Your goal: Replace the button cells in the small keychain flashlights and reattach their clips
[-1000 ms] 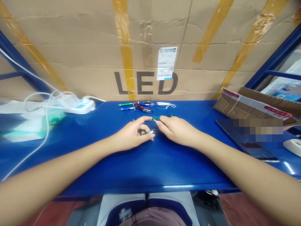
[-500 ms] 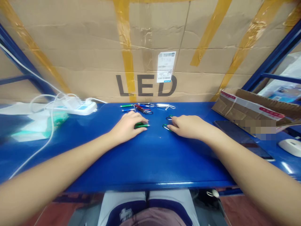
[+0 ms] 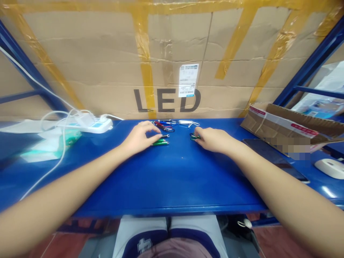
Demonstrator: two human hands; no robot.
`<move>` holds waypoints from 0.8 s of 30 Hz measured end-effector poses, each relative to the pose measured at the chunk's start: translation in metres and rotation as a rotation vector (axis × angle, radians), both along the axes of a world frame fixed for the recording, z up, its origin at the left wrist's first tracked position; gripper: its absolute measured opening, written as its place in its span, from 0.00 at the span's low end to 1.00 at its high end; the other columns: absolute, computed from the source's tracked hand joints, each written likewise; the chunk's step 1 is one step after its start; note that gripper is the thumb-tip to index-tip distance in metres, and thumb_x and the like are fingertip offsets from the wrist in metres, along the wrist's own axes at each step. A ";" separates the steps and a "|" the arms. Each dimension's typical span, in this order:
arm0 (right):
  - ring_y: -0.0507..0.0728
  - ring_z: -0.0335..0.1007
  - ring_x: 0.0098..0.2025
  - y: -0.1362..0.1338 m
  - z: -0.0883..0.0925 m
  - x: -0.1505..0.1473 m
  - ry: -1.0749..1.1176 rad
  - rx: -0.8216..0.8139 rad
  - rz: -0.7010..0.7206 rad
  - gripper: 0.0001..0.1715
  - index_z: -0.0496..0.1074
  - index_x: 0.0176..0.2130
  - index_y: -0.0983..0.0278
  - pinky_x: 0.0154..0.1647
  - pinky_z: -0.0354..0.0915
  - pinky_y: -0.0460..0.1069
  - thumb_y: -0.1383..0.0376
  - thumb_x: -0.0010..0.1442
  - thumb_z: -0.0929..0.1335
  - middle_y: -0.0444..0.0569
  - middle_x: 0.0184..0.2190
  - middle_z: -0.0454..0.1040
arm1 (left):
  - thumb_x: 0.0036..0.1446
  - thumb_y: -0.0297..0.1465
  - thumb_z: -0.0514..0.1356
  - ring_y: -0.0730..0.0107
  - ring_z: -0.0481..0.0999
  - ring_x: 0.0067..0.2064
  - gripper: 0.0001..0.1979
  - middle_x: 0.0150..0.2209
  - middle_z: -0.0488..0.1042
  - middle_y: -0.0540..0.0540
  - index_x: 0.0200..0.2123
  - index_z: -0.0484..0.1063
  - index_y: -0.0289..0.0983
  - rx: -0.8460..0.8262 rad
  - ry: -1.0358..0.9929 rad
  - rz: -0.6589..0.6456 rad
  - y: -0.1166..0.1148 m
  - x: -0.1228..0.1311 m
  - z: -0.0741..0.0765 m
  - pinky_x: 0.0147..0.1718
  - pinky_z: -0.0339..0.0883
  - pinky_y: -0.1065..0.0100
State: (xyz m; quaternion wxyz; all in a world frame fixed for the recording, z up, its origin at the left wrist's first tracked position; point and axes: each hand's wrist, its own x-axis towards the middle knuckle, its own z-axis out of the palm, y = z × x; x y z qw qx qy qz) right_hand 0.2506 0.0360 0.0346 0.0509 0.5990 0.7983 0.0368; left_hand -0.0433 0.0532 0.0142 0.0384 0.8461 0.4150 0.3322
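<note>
- The left hand (image 3: pixel 141 137) lies just left of the frame's centre. Its fingers are arched and narrow, and the fingertips touch the near end of the green pen lights (image 3: pixel 160 142), which lie flat on the blue surface (image 3: pixel 172 179).
- Whether that hand grips the lights or only rests on them cannot be told.
- The right hand (image 3: pixel 215 139) lies just right of centre, knuckles up. Its fingertips are bunched on the green clips (image 3: pixel 193 136), which also lie on the surface. A true pinch cannot be told, because the fingers hide the contact.
- The lights and the clips lie apart, with bare blue between them.
- By my reading, the step in hand is handling lights and clips as separate pieces, each hand on its own kind.
- Any lift here calls for a fine fingertip pinch, since the pieces are small, slim and smooth and could roll or slide.
- Above the hands, close to the cardboard box (image 3: pixel 107 71) printed LED, lies a row of loose pen lights (image 3: pixel 164 125), red, blue and silver.
- At the left of the frame is a white power strip (image 3: pixel 92 124) with its cable (image 3: pixel 53 161).
- At the right are a dark phone (image 3: pixel 271 154), an open carton (image 3: pixel 282 123) and a white mouse-like object (image 3: pixel 331 167).
</note>
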 end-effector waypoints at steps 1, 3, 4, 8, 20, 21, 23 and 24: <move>0.64 0.75 0.39 0.000 0.000 0.000 0.013 0.013 -0.009 0.17 0.66 0.51 0.62 0.30 0.58 0.50 0.57 0.67 0.61 0.58 0.43 0.78 | 0.60 0.40 0.62 0.60 0.75 0.46 0.12 0.42 0.78 0.44 0.39 0.80 0.38 0.026 0.005 0.033 0.004 -0.006 0.002 0.49 0.68 0.60; 0.63 0.75 0.39 0.000 0.000 -0.001 0.067 0.036 -0.004 0.18 0.65 0.52 0.62 0.30 0.57 0.50 0.58 0.65 0.63 0.57 0.43 0.78 | 0.62 0.39 0.59 0.57 0.74 0.48 0.14 0.43 0.78 0.42 0.41 0.80 0.37 0.068 0.065 0.121 0.016 -0.020 0.002 0.52 0.67 0.56; 0.62 0.75 0.38 -0.002 0.000 -0.003 0.105 0.045 0.011 0.18 0.65 0.52 0.62 0.29 0.56 0.49 0.58 0.65 0.63 0.57 0.42 0.78 | 0.62 0.40 0.58 0.55 0.73 0.51 0.15 0.45 0.77 0.41 0.43 0.80 0.37 0.070 0.107 0.169 0.022 -0.028 0.001 0.54 0.65 0.54; 0.58 0.73 0.34 -0.009 -0.002 -0.014 0.252 0.033 0.104 0.18 0.65 0.51 0.61 0.29 0.56 0.48 0.57 0.65 0.63 0.53 0.41 0.78 | 0.62 0.39 0.56 0.48 0.68 0.58 0.20 0.53 0.74 0.38 0.54 0.75 0.37 -0.027 0.189 0.322 0.044 -0.047 -0.015 0.59 0.60 0.47; 0.56 0.70 0.32 -0.019 -0.008 -0.027 0.509 -0.034 0.209 0.14 0.69 0.48 0.60 0.31 0.60 0.48 0.60 0.64 0.65 0.46 0.33 0.76 | 0.60 0.39 0.58 0.57 0.78 0.42 0.14 0.41 0.81 0.40 0.40 0.78 0.36 -0.127 -0.070 0.352 0.033 -0.030 -0.008 0.46 0.69 0.58; 0.55 0.70 0.32 -0.018 -0.010 -0.027 0.568 -0.018 0.214 0.16 0.68 0.50 0.61 0.32 0.61 0.49 0.60 0.64 0.66 0.46 0.33 0.76 | 0.60 0.41 0.59 0.58 0.78 0.43 0.15 0.42 0.81 0.41 0.40 0.78 0.36 -0.165 -0.169 0.325 0.027 -0.024 -0.005 0.47 0.69 0.59; 0.55 0.71 0.33 -0.015 -0.013 -0.029 0.712 0.024 0.206 0.25 0.63 0.57 0.63 0.33 0.64 0.49 0.57 0.63 0.67 0.49 0.39 0.76 | 0.59 0.45 0.61 0.60 0.78 0.41 0.18 0.41 0.81 0.42 0.40 0.78 0.36 -0.280 -0.314 0.253 0.013 -0.009 0.000 0.45 0.70 0.59; 0.55 0.71 0.33 -0.014 -0.014 -0.029 0.792 0.042 0.197 0.31 0.60 0.60 0.63 0.33 0.66 0.50 0.55 0.63 0.68 0.51 0.43 0.76 | 0.58 0.47 0.61 0.62 0.78 0.38 0.20 0.39 0.81 0.42 0.41 0.78 0.36 -0.360 -0.376 0.206 0.006 -0.001 0.002 0.43 0.70 0.60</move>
